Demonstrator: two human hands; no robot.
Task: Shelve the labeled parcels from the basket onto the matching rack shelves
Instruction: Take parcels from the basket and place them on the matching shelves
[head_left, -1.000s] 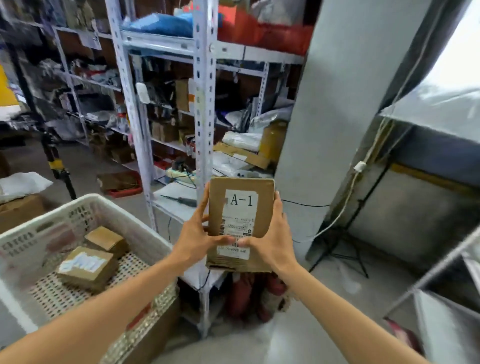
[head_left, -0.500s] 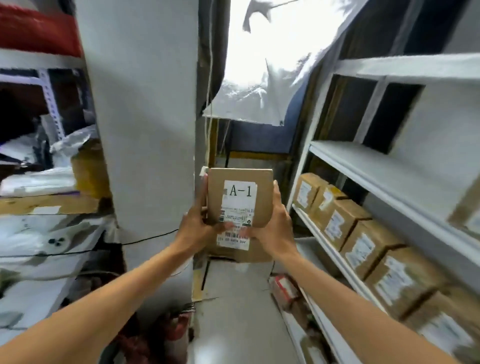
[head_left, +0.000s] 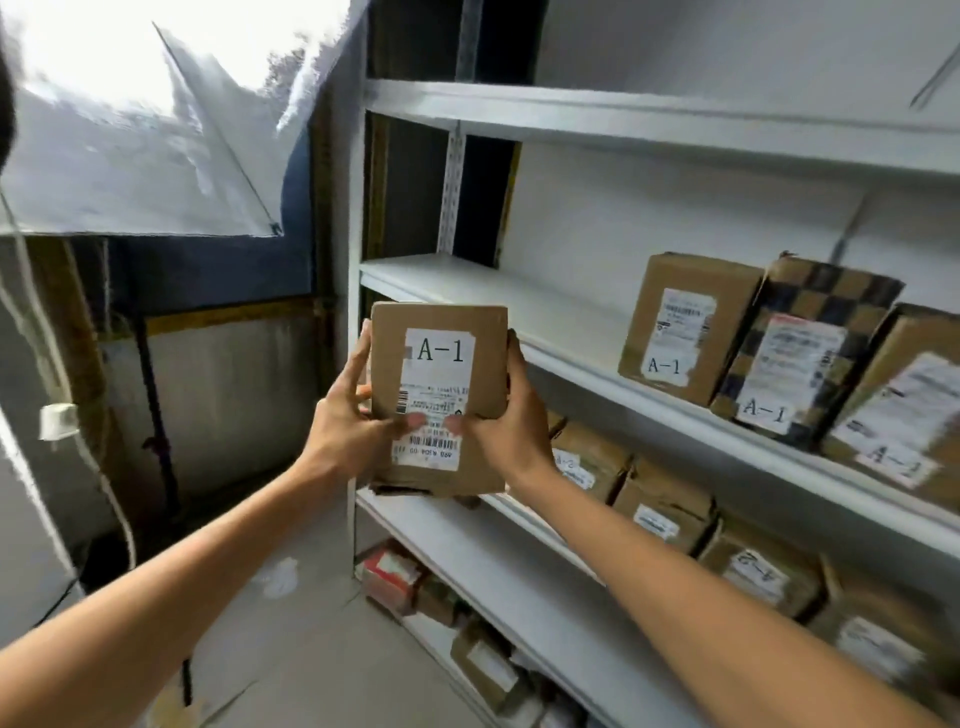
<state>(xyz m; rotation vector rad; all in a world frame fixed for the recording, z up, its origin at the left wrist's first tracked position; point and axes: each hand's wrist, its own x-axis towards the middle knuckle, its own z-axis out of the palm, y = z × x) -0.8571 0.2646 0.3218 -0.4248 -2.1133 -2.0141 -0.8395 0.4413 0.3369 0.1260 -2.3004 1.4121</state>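
I hold a brown cardboard parcel (head_left: 439, 364) upright in front of me, its white label reading A-1. My left hand (head_left: 349, 423) grips its left edge and my right hand (head_left: 506, 423) grips its right edge, thumbs pressed on the label. Just behind it runs the white rack shelf (head_left: 561, 332), where three parcels marked A-1 (head_left: 685, 325) stand at the right. The shelf below (head_left: 519, 551) carries several parcels marked A-2 (head_left: 758, 569). The basket is out of view.
An upper white shelf (head_left: 649, 122) has nothing visible on it. More parcels (head_left: 395, 574) lie near the floor under the rack. A white sheet (head_left: 156, 145) hangs at the upper left, with a cable and plug (head_left: 58, 421) along the left wall.
My view has swung right from the basket and the cluttered rack to the white rack. The parcel stays in both hands and is now level with the A-1 shelf.
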